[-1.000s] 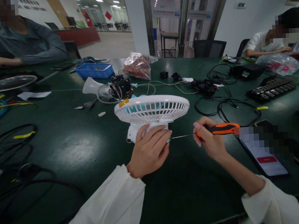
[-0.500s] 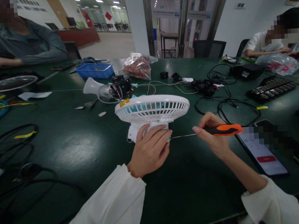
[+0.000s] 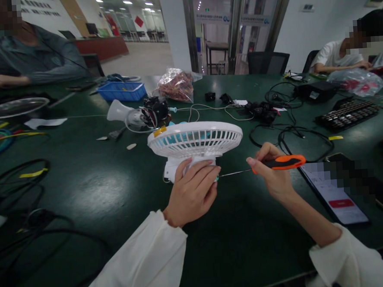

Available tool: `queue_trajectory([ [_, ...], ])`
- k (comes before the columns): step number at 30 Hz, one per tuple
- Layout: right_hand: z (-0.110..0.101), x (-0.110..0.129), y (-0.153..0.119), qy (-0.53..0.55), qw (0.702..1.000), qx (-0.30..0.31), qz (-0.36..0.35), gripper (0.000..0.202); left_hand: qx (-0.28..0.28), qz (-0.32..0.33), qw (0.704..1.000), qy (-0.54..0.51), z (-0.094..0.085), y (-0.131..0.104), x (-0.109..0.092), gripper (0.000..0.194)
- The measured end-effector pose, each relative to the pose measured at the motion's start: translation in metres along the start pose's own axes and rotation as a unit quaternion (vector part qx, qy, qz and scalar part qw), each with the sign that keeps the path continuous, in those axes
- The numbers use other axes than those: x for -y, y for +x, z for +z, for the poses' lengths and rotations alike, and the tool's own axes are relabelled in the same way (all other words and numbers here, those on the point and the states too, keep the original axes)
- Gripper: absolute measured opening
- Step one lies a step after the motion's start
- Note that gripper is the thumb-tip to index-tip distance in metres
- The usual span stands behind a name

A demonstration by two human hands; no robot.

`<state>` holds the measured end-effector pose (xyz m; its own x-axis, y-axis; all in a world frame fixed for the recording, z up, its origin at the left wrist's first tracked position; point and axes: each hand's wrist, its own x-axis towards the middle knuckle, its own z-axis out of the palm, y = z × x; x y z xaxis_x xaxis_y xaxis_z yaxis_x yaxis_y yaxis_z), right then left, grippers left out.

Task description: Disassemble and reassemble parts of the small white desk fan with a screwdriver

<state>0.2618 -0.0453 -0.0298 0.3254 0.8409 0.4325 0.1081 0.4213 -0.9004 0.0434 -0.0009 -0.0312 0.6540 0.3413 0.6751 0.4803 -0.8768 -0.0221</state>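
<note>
A white fan (image 3: 194,141) with a slotted round guard and light-blue blades lies with its housing toward me. My left hand (image 3: 191,189) is wrapped over that housing, holding it against the table. Between thumb and fingers, my right hand (image 3: 273,173) grips an orange-and-black screwdriver (image 3: 288,162). Its thin shaft points left, and the tip meets the side of the housing by my left fingertips. The exact spot where the tip sits is partly hidden by those fingers.
Behind the fan are a white-and-black motor part (image 3: 141,114), a blue tray (image 3: 121,91) and a plastic bag (image 3: 176,84). A phone (image 3: 341,203) lies right of my right hand. Black cables (image 3: 29,205) spread at left. Two people sit across the green table (image 3: 126,247).
The screwdriver handle has shifted slightly left and up, with my right hand turning a little around it. My left hand and the fan stay in place.
</note>
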Motion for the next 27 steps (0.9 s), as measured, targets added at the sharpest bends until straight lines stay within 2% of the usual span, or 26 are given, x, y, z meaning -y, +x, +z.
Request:
queue_trajectory([
  [8,-0.0021,-0.0064,0.0004,0.056,0.998,0.03,0.019,0.025,0.0,0.005,1.0,0.004,0.0004,-0.0006,0.0008,0.031],
  [12,-0.0046,-0.0026,0.0005,0.1,0.993,0.048,0.039,0.024,-0.001,0.006,1.0,0.003,0.0007,0.0,0.0005,0.03],
  [15,-0.0053,0.0006,0.0006,0.134,0.989,0.047,0.033,0.03,0.0,0.003,1.0,0.002,0.0004,0.0004,0.0001,0.029],
  [17,-0.0055,0.0019,0.0005,0.147,0.988,0.047,0.027,0.027,0.003,0.003,1.0,0.002,0.0,0.0004,0.0001,0.029],
  [21,-0.0056,0.0025,0.0,0.134,0.99,0.032,0.041,0.022,0.006,0.005,1.0,0.005,-0.0003,-0.0001,0.0003,0.03],
  [27,-0.0059,0.001,0.0017,0.086,0.994,-0.002,0.065,0.028,0.007,0.005,1.0,0.004,0.0002,-0.0004,0.0003,0.031],
])
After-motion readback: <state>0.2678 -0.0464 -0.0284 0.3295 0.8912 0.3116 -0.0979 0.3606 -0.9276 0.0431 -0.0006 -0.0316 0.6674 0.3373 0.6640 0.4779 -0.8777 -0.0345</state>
